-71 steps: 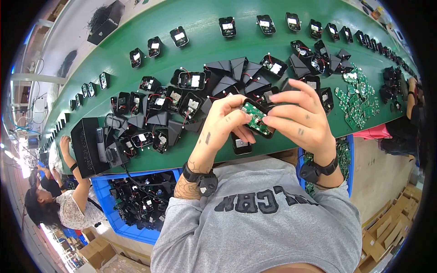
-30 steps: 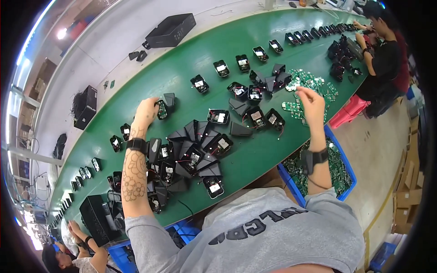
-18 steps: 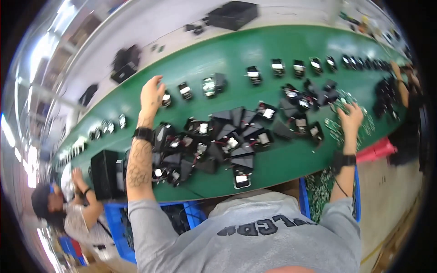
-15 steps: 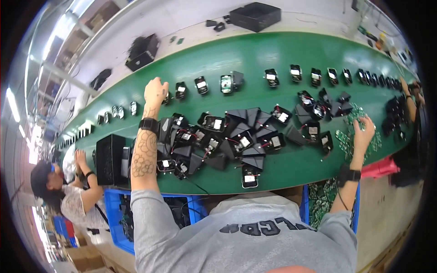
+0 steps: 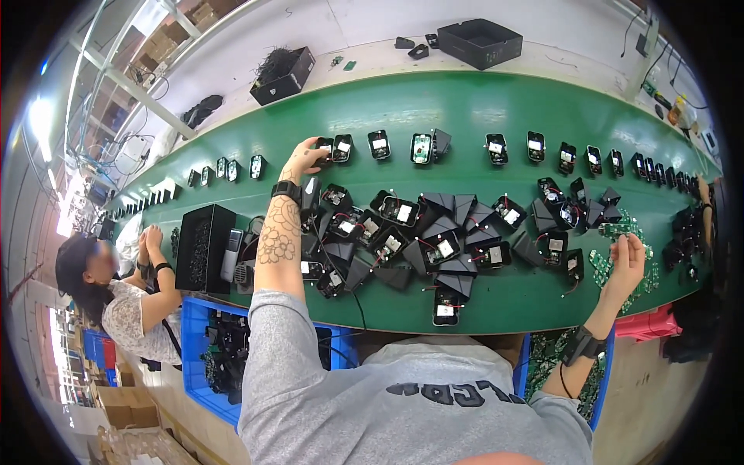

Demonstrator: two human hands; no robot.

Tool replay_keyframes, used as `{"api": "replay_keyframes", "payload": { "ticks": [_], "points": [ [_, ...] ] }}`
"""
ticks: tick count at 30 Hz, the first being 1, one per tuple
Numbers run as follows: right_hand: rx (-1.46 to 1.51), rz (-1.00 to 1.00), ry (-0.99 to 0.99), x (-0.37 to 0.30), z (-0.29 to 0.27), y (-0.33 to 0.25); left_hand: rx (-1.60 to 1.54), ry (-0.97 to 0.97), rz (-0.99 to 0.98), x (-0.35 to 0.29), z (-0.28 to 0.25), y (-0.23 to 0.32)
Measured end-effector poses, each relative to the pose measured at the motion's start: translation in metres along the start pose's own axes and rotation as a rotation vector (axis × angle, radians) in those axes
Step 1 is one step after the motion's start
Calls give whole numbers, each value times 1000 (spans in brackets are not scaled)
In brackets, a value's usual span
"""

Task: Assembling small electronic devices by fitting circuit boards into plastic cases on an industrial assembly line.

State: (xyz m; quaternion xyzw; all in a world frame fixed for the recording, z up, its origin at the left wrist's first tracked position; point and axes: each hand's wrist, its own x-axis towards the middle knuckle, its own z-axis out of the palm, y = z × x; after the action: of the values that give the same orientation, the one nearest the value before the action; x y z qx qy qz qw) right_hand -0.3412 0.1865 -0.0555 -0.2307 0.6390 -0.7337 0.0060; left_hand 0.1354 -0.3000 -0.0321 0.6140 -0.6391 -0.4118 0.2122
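Observation:
My left hand (image 5: 304, 158) reaches far over the green table, its fingers closed round a small black plastic housing (image 5: 325, 146) at the row's near-left stretch. Directly right of it stands another black housing (image 5: 342, 147) with a white part inside. My right hand (image 5: 626, 267) is pinched at a small green circuit board (image 5: 618, 225), above a loose pile of green circuit boards (image 5: 637, 287). Between my arms lies a heap of open black housings (image 5: 442, 246) with red wires, mixed with black wedge-shaped covers (image 5: 457, 263).
An open black box (image 5: 226, 267) stands left, beside a grey handheld device (image 5: 232, 254). Blue bins (image 5: 191, 349) sit below the table edge. A person (image 5: 128, 310) works at left; another person's arm (image 5: 706, 203) shows at far right. A black carton (image 5: 480, 43) stands behind.
The whole view has shifted. My left fingers have closed round the housing, which stands nearer its right neighbour. My right hand has drawn back toward me from the pile, a board at its fingertips.

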Motion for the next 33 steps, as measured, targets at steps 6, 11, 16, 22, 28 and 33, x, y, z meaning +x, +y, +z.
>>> {"api": "replay_keyframes", "payload": {
  "ticks": [6,11,16,22,28,33],
  "points": [
    [118,53,-67,-15,12,-18,-79,-203,34,-7,-7,-8],
    [247,163,-55,-40,-3,-15,-851,-190,240,-69,-17,-1],
    [377,398,-326,-90,61,-33,-1067,-450,144,-218,56,80],
    [520,567,-691,-116,133,-79,-1103,-595,49,-310,144,85],
    [388,534,-751,-119,136,-84,-1056,-646,61,-319,163,81],
    [358,537,-754,-125,133,-88,-1037,-647,123,-323,165,86]
  ]
}}
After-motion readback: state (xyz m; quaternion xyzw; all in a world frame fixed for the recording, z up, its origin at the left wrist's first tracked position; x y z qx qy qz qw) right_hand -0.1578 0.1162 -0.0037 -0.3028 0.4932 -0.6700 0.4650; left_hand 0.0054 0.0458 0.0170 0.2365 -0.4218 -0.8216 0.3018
